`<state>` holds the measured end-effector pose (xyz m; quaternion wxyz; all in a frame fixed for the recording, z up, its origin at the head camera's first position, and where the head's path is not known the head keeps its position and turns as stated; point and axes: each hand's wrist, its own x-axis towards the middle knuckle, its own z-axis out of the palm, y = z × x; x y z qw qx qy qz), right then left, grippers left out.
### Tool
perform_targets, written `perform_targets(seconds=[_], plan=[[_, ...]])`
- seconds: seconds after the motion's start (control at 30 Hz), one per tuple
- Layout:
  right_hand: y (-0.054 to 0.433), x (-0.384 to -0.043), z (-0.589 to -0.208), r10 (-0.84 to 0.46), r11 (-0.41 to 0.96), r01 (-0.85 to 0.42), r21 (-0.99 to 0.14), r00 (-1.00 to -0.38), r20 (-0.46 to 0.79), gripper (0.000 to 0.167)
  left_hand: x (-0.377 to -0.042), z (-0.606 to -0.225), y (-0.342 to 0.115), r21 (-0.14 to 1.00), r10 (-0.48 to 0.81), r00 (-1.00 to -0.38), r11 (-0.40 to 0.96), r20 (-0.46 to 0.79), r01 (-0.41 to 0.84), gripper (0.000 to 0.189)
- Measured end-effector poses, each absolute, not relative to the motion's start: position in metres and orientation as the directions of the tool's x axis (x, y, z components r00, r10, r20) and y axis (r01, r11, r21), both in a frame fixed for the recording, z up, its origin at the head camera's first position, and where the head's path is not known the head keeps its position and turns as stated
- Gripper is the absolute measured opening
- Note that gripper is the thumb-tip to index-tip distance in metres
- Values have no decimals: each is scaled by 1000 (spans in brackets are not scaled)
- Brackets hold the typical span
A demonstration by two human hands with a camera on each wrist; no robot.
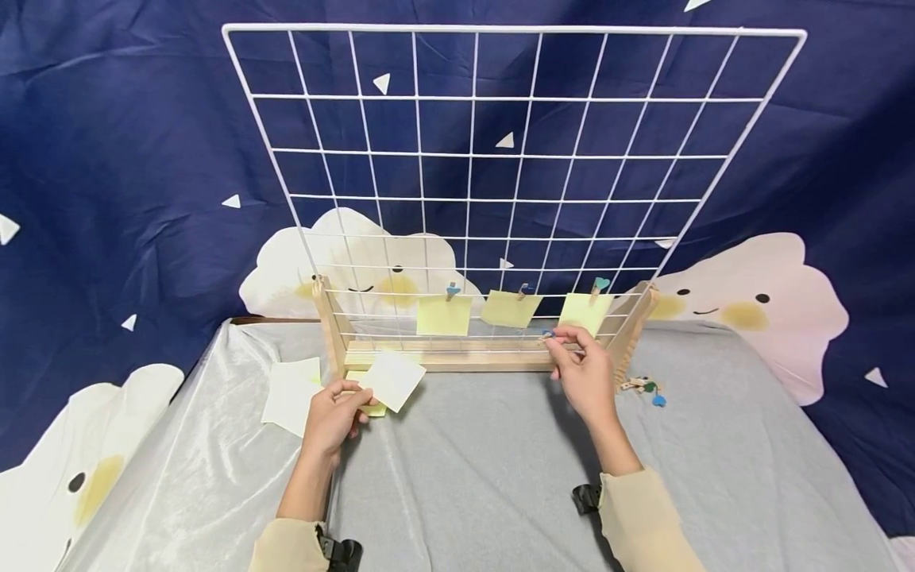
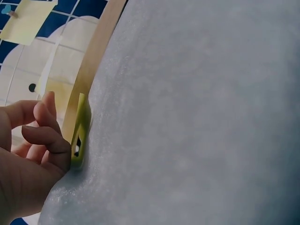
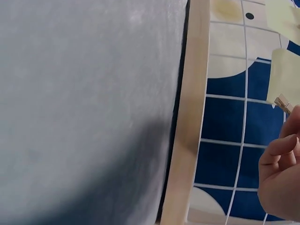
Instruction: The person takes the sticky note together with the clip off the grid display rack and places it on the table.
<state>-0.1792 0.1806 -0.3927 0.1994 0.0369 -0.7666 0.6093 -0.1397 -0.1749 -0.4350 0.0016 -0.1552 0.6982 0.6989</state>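
Note:
My left hand [image 1: 337,415] pinches a pale yellow sticky note [image 1: 395,383] by its lower left edge, just in front of the grid's wooden base. Below that note, other yellow notes [image 1: 376,410] lie on the cloth. Between thumb and fingertips, my right hand [image 1: 586,380] grips a small wooden clothespin [image 3: 283,104] with a blue decoration. That hand is held before the lower right of the white wire grid [image 1: 470,155]. Three yellow notes hang side by side on the grid: left [image 1: 443,318], middle [image 1: 510,311] and right [image 1: 581,312], each under a heart-topped clothespin.
Several loose clothespins [image 1: 646,388] with blue and green hearts lie right of the wooden stand [image 1: 457,362]. Pale notes [image 1: 289,395] are spread at the left on the grey cloth [image 1: 457,469]. Behind the grid hangs a navy curtain [image 1: 143,103] with clouds.

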Motion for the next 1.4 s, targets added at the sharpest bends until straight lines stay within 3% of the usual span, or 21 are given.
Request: perform_targets(seconds=[0.23,1.03,1.4], plan=[[199,-171,-389,224,273,-242,-931,-925,306,24,-139,-438,-176,971,-206,-949,-12,-237,-240,12],[280,-158,-407,449,395,-54,-917,-860,244,25,-139,-438,-176,943,-171,-941,114,-291,-312,19],[309,-158,-410,539,330,105,-938,-837,95,22,-138,-439,-177,943,-172,-936,76,-308,-324,24]])
